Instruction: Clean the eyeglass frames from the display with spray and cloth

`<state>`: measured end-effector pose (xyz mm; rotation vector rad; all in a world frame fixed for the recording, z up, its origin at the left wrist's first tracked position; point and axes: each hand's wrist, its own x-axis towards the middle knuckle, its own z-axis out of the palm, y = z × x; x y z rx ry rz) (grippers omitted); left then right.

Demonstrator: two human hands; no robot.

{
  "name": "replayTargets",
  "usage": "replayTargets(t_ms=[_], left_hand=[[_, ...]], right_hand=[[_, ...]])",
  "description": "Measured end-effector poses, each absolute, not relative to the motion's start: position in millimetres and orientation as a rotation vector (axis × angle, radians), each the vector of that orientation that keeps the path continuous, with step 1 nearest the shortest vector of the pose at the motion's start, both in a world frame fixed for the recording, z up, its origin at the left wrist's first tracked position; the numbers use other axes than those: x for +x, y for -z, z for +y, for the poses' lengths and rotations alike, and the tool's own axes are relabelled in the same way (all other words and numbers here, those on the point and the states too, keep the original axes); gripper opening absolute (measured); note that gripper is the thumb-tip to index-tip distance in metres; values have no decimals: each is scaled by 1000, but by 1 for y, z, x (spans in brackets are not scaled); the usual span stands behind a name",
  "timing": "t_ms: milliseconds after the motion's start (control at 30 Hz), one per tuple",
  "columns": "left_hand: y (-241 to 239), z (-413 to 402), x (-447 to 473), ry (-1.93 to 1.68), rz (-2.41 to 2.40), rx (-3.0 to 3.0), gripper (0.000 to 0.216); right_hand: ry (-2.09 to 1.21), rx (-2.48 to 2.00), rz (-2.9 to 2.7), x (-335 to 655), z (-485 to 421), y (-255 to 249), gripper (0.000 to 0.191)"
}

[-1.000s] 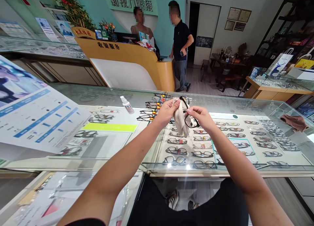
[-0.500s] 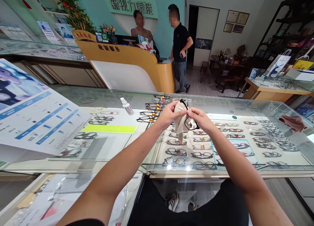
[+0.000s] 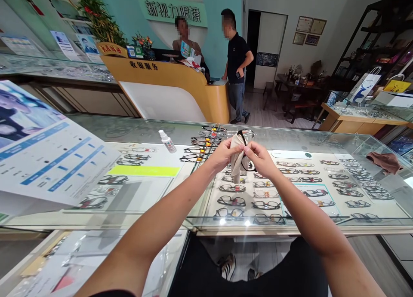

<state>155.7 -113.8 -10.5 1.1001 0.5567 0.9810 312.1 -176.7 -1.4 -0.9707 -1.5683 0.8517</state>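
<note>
Glasses (image 3: 248,164) mostly behind cloth (image 3: 238,159)

A glass display counter (image 3: 322,140) spreads out beneath the fingers (image 3: 240,150), its top clear enough to show rows of spectacle frames (image 3: 258,194) laid out inside, straight below and to the right of the fingertips. Left of the fingers, a small white spray bottle (image 3: 167,141) lies tilted on the glass. Just beyond it, nearer the fingers, a stack of frames (image 3: 201,146) sits on the top. Far off to the left, a big printed poster (image 3: 48,155) rests on the counter. Way out right of the fingers, a brown cloth (image 3: 385,160) lies crumpled on the glass.
</note>
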Motion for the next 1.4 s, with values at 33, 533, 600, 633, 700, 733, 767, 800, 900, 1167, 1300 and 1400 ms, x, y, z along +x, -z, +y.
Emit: replayTargets(t_ms=[33, 533, 600, 633, 700, 733, 767, 800, 900, 1167, 1300, 1400], left_hand=[[11, -114, 156, -980, 561, 1101, 65], [4, -114, 151, -942, 549, 1063, 66], [5, -112, 151, -954, 540, 1071, 65], [6, -112, 151, -960, 533, 1074, 65], [7, -111, 151, -960, 526, 1079, 64], [7, -111, 151, -956, 526, 1081, 63], [7, -112, 150, -952, 529, 1087, 63], [7, -112, 150, -951, 532, 1098, 62], [3, -114, 148, -960, 530, 1162, 60], [-5, -115, 145, -1041, 547, 1391, 53], [-6, -109, 135, -890, 510, 1478, 51], [-7, -102, 123, -668, 416, 1543, 47]], right_hand=[[-842, -972, -1564, 311, -177, 1, 61], [-1126, -908, -1436, 318, -173, -6, 47], [-1134, -928, -1437, 320, -174, -7, 45], [-1143, -935, -1438, 321, -174, -7, 44], [-1166, -938, -1447, 321, -174, -7, 44], [-1175, -935, -1455, 322, -174, -7, 45], [-1182, -931, -1460, 322, -174, -7, 45], [-1187, -928, -1462, 322, -174, -7, 46], [-1198, -923, -1457, 321, -173, -5, 46], [-1312, -874, -1475, 326, -173, -6, 47], [-1335, -897, -1602, 324, -182, -14, 51], [-1414, -862, -1712, 316, -191, -19, 52]])
